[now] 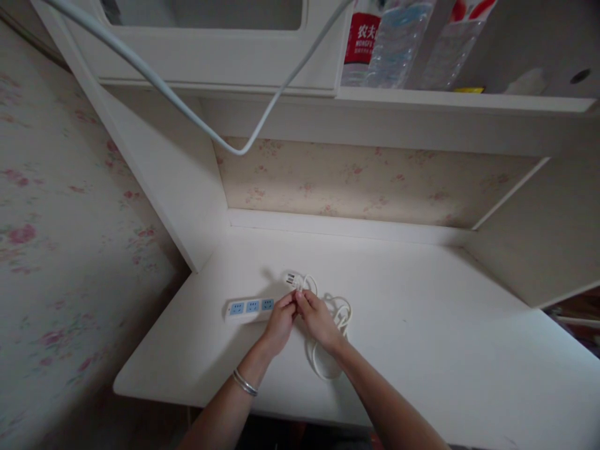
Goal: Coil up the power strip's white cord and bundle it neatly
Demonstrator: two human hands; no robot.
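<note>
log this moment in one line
left hand, right hand: meeting beside white plastic plug | white rectangular power strip with blue sockets: on white desk, left of plug | looped white cable: by right hand

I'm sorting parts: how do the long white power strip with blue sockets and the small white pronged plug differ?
The long white power strip is a bar; the small white plug is compact. The strip has blue socket faces; the plug has projecting prongs. The left hand covers one end of the strip; the plug's prongs are in plain view. Both have white bodies.
</note>
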